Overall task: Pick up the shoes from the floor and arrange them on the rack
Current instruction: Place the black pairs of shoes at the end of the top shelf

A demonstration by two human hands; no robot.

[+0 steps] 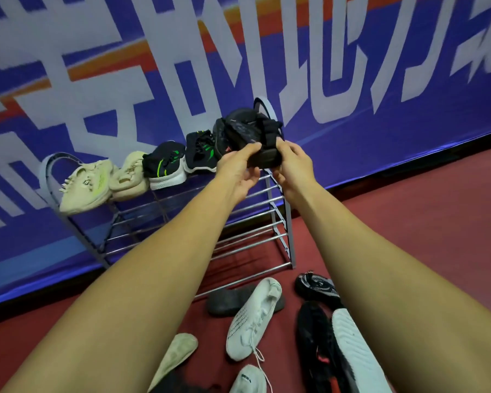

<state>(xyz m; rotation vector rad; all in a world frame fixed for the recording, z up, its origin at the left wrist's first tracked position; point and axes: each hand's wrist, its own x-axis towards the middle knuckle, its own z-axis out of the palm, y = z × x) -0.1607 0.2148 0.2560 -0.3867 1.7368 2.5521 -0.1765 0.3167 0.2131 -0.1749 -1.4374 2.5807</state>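
The metal rack (pixel 278 231) has a beige pair (pixel 85 185) on the left of its top tier, then a black-and-green pair (pixel 165 165) beside it. At the right end, a black shoe (pixel 247 131) is gripped by the left hand (pixel 238 168) and right hand (pixel 292 165). White sneakers (pixel 253 316), a dark slipper (pixel 227 300) and other black shoes (pixel 316 285) lie scattered on the floor in front.

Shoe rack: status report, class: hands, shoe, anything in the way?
Left hand and right hand both grip black shoe. Shoe at top tier of rack, right end. Another dark shoe close beside it.
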